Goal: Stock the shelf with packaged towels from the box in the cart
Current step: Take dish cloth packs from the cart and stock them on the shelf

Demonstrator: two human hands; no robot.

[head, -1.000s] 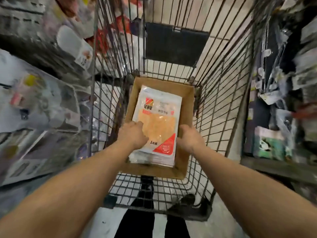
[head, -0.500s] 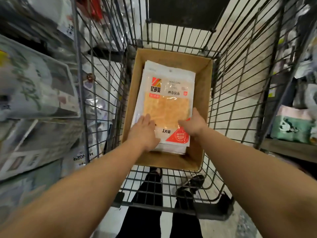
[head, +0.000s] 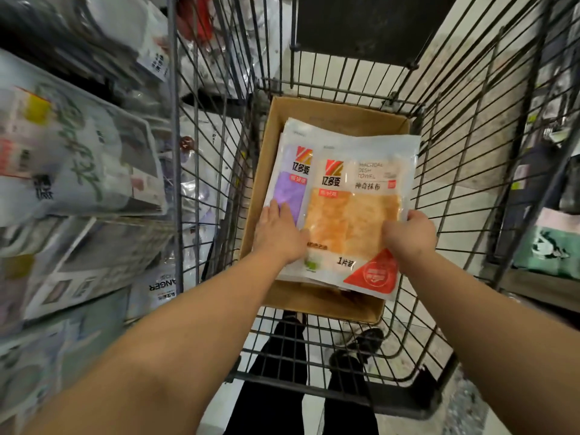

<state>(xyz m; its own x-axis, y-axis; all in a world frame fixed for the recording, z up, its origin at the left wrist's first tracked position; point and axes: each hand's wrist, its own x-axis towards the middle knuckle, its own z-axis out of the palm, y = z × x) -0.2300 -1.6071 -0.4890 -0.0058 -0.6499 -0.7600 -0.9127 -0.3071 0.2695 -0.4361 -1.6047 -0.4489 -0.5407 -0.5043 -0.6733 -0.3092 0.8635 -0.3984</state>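
A shop aisle: a wire cart [head: 470,127] stands between shelves of packaged goods [head: 78,158] left and right of the hands.

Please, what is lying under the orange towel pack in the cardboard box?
Under the orange towel pack lies a purple towel pack, uncovered on its left side, where the left hand rests. More pack edges show beneath. How many, and the floor of the cardboard box, stay covered.

Wire cart [head: 464,158] stands on pale floor [head: 317,76]. Cardboard box [head: 270,171] sits on the cart's wire bottom, against its far end. Stack of towel packs [head: 292,158] lies flat inside the box.
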